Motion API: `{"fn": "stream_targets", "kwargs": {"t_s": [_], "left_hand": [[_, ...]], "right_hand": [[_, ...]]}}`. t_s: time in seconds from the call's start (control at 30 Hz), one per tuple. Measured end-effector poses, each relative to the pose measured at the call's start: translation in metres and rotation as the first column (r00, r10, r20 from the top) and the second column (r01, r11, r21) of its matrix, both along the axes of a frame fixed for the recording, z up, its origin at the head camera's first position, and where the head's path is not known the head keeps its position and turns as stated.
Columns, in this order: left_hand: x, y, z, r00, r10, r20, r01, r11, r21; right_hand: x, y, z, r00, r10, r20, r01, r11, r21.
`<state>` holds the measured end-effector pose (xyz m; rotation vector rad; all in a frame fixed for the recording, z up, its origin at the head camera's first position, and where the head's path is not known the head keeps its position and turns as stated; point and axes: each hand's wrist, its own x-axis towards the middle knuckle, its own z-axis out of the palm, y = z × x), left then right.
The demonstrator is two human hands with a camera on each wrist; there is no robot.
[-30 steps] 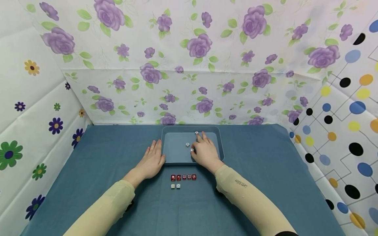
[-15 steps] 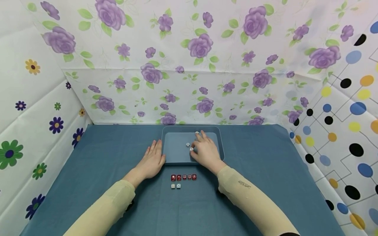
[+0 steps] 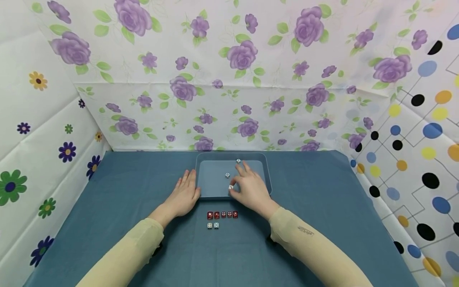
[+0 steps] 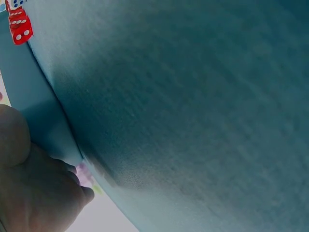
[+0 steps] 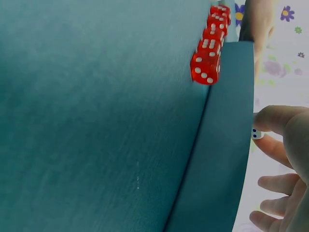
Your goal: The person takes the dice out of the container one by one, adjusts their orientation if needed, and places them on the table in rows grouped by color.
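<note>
Over the near part of a blue-grey tray [image 3: 211,187], my right hand [image 3: 251,191] pinches a white die [image 3: 231,187] between thumb and index finger, its other fingers spread. The right wrist view shows that pinched die [image 5: 256,134] beyond the tray's near wall. Two more white dice lie in the tray: one die [image 3: 227,175] near the middle, another die [image 3: 238,161] by the far wall close to my fingertips. My left hand [image 3: 183,195] rests with straight fingers against the tray's left side. The left wrist view shows only part of that hand [image 4: 38,193].
In front of the tray, a row of several red dice [image 3: 223,215] stands on the blue cloth [image 3: 150,263]. Nearer to me sit two white dice [image 3: 213,225] side by side. Floral and dotted sheets [image 3: 244,95] rise behind and at the sides.
My right hand has lifted the pinched white die and drawn it slightly nearer and to the left, towards the tray's near wall. The left hand stays where it was.
</note>
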<state>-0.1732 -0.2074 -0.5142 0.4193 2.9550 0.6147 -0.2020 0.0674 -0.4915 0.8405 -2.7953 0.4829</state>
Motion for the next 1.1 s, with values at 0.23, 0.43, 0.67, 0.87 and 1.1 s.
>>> {"fn": "stream_targets", "kwargs": {"t_s": [0.23, 0.43, 0.67, 0.87, 1.1], "left_hand": [[-0.001, -0.002, 0.0, 1.0, -0.004, 0.007, 0.005, 1.0, -0.013], [0.0, -0.002, 0.0, 1.0, -0.011, 0.003, 0.011, 1.0, -0.008], [-0.001, 0.0, 0.001, 1.0, -0.015, 0.004, 0.015, 1.0, -0.009], [-0.001, 0.0, -0.001, 1.0, -0.016, 0.012, 0.016, 1.0, 0.004], [-0.006, -0.004, -0.011, 1.0, -0.013, 0.005, 0.013, 1.0, 0.006]], "right_hand": [[0.014, 0.004, 0.001, 1.0, 0.027, 0.013, -0.026, 1.0, -0.006], [0.024, 0.005, -0.001, 0.999, 0.051, 0.003, -0.051, 0.999, 0.002], [0.037, 0.008, -0.003, 0.993, 0.116, 0.013, -0.116, 0.993, -0.013], [0.048, 0.009, -0.007, 0.988, 0.151, 0.033, -0.151, 0.988, -0.006], [0.06, 0.008, -0.01, 0.979, 0.201, 0.04, -0.201, 0.98, 0.003]]}}
